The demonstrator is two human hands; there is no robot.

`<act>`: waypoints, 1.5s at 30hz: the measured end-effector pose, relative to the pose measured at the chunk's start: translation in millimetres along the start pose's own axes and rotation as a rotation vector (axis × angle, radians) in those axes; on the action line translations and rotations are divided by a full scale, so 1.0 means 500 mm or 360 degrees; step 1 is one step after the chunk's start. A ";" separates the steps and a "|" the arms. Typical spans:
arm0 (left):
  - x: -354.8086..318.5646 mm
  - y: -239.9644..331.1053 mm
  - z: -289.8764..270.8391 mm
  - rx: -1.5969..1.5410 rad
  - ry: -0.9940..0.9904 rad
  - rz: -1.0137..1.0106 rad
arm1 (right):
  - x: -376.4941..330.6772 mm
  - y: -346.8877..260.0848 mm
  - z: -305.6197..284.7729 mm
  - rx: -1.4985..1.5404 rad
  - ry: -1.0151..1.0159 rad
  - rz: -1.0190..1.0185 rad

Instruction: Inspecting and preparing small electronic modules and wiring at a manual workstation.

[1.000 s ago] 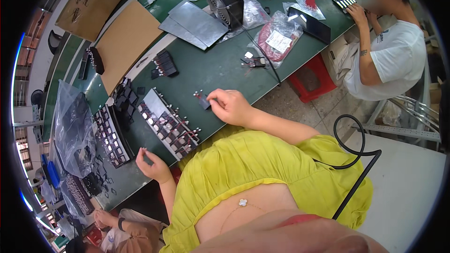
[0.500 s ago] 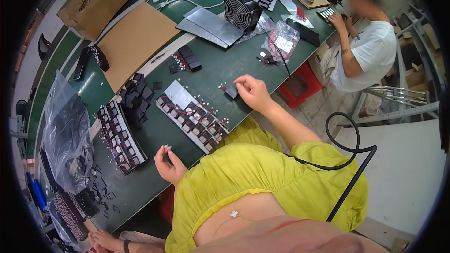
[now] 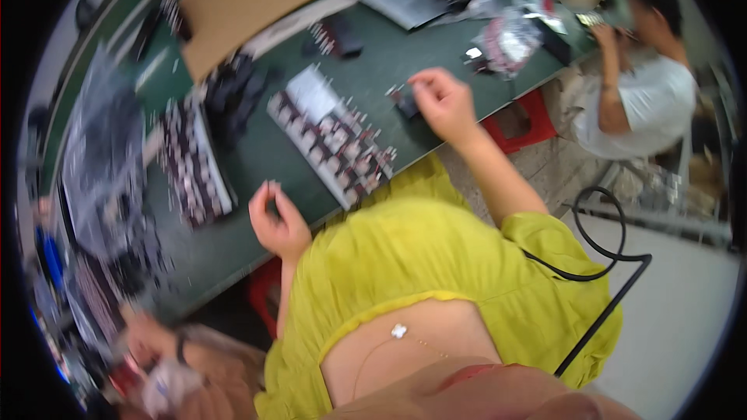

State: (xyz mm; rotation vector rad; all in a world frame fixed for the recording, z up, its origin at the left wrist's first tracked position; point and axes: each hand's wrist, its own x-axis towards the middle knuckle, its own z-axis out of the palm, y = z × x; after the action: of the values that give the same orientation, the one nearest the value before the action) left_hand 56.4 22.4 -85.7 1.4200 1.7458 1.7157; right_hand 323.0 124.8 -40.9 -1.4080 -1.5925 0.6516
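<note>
Green covers the long surface [image 3: 257,163], and the whole view is smeared now, as though the head has swung, so everything sits lower and closer than it did a moment ago. The right hand [image 3: 440,101] is out over the far side of the surface, fingers curled and pinched beside a small dark part [image 3: 406,103]; half a second back it was in much the same spot by that part, so it has stayed with it and not carried it off. Whether the fingertips actually grip the part or only touch it, I cannot tell through the blur. The left hand [image 3: 276,218] hovers at the near edge, loosely clenched, thumb and fingers closed on something tiny and pale that I cannot make out; it has held that pose throughout. Between the two hands lies the tray of small components [image 3: 334,144], with a second tray [image 3: 191,163] further left, both unmoved. By the look of it, the work is hovering on that one part, not yet set into a tray. Another person in a white shirt [image 3: 646,105] sits at the far right.
</note>
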 end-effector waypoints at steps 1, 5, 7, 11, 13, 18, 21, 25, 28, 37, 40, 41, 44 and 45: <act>-0.002 0.007 -0.009 -0.0018 0.0051 -0.0023 | 0.010 -0.020 0.007 -0.0053 -0.0021 -0.0104; 0.025 0.034 -0.015 -0.0066 0.0117 -0.0002 | 0.054 -0.060 0.008 -0.0023 -0.0228 -0.0083; 0.034 0.041 -0.015 -0.0013 0.0094 0.0043 | 0.081 -0.057 0.035 0.0153 -0.0324 -0.0094; 0.044 0.052 -0.031 0.0020 0.0114 0.0195 | 0.103 -0.094 0.081 -0.0080 -0.0538 -0.0400; 0.049 0.055 -0.029 -0.0025 0.0123 0.0214 | 0.120 -0.107 0.111 -0.0139 -0.0616 -0.0545; 0.073 0.073 -0.015 -0.0005 -0.0001 0.0324 | 0.175 -0.147 0.190 -0.1018 -0.1354 -0.0125; 0.083 0.075 -0.015 0.0047 -0.0060 0.0398 | 0.178 -0.109 0.223 -0.0555 -0.1132 -0.0396; 0.084 0.086 -0.021 -0.0222 -0.0198 -0.0145 | 0.220 -0.002 0.240 0.0432 -0.0943 -0.0270; 0.113 0.104 0.002 -0.0443 -0.0166 -0.0262 | 0.181 -0.080 0.212 0.0541 -0.1038 -0.0212; 0.135 0.078 0.036 -0.1282 -0.0807 -0.1069 | 0.077 -0.191 0.134 0.1016 -0.1173 -0.0110; 0.141 0.144 0.018 -0.1226 -0.0845 -0.1153 | 0.069 -0.178 0.120 0.0986 -0.1226 -0.0343; 0.142 0.152 0.019 -0.1227 -0.0849 -0.1161 | 0.071 -0.180 0.111 0.0985 -0.1225 -0.0334; 0.143 0.170 0.023 -0.1132 -0.0862 -0.1213 | 0.084 -0.194 0.085 0.0361 -0.1261 -0.0902; 0.142 0.172 0.024 -0.1102 -0.0869 -0.1229 | 0.084 -0.196 0.081 0.0144 -0.1261 -0.1085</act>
State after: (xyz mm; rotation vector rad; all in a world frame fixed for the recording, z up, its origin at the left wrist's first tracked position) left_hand 69.2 67.5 16.3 0.6647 1.0218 1.1600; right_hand 240.7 150.7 33.9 -0.4460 -2.4408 0.8860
